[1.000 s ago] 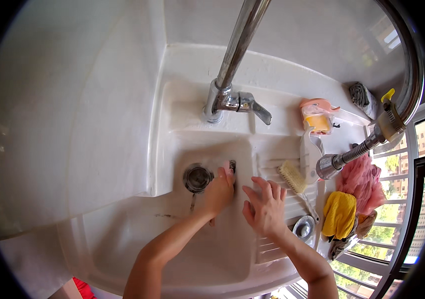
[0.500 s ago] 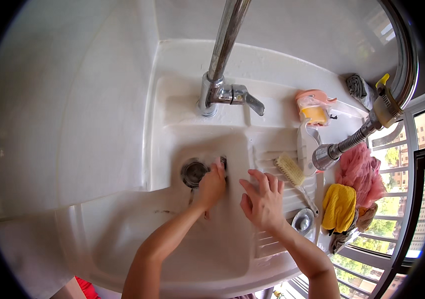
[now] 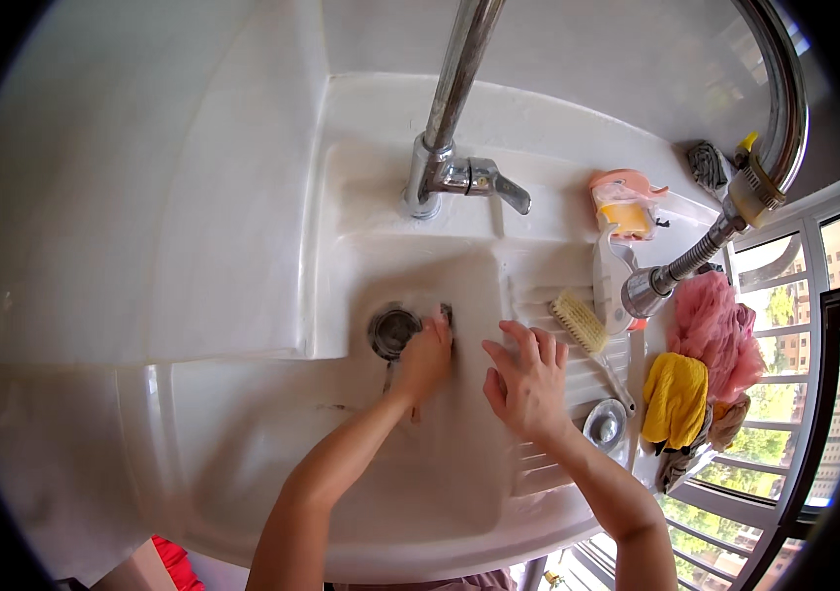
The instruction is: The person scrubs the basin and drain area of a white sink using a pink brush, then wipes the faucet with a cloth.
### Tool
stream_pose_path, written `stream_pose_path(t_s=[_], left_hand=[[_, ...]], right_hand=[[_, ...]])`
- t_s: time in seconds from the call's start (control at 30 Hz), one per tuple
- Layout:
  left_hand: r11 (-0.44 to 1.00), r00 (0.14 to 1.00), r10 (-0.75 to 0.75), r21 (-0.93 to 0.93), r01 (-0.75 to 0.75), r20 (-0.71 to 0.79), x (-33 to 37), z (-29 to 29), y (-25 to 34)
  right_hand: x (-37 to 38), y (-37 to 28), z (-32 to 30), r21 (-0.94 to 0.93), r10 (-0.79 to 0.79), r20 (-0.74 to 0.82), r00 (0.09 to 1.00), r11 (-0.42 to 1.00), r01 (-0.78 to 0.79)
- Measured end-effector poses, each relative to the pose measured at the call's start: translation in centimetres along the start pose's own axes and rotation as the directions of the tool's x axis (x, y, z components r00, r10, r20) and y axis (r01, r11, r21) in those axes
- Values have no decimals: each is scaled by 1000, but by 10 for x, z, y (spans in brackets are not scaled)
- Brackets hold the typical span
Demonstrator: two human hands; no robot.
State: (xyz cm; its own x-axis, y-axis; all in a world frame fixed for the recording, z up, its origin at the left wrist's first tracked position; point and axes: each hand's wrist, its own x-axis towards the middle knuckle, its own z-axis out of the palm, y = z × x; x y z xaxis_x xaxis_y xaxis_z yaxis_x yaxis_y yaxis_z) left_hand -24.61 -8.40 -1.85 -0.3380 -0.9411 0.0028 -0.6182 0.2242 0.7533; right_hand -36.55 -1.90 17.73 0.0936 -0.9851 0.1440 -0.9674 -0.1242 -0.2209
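"Where was the pink scrubber?"

"In the sink, just right of the drain. Our left hand had its fingers curled together around it and hid most of it, so we couldn't tell its full shape."

"And our right hand?"

"Fingers spread, with nothing in them that we could see, above the sink's right-hand edge."

"What worried us?"

"A slip, we judged: the smooth surface could have let the scrubber skid toward the drain, or our knuckles scrape."

"What else crowded us?"

"The tap stood behind, perhaps blocking a reach to the back. Rightward, the bristle brush and metal lid sat on the drainboard, near a spray head and a yellow cloth. A careless sideways swing might have knocked that lid."
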Motion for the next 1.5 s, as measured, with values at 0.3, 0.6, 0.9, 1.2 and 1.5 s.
stream_pose_path(t_s=[0.3,0.6,0.9,1.2,1.5], left_hand=[[984,984,-177,35,176,28,13,9,-10],[979,979,-203,-7,203,11,20,3,2],[988,992,-115,-93,120,54,20,-21,60],[978,998,34,-208,-24,47,10,-29,65],[986,992,82,-155,-67,92,-9,-46,70]], right_hand=[[2,-3,2,11,-14,1,1000,1000,14],[4,-1,3,6,-24,-19,1000,1000,24],[-3,8,-1,-40,35,-6,999,999,-35],[1,5,0,11,33,-9,999,999,-32],[-3,12,13,58,151,-143,978,988,-144]])
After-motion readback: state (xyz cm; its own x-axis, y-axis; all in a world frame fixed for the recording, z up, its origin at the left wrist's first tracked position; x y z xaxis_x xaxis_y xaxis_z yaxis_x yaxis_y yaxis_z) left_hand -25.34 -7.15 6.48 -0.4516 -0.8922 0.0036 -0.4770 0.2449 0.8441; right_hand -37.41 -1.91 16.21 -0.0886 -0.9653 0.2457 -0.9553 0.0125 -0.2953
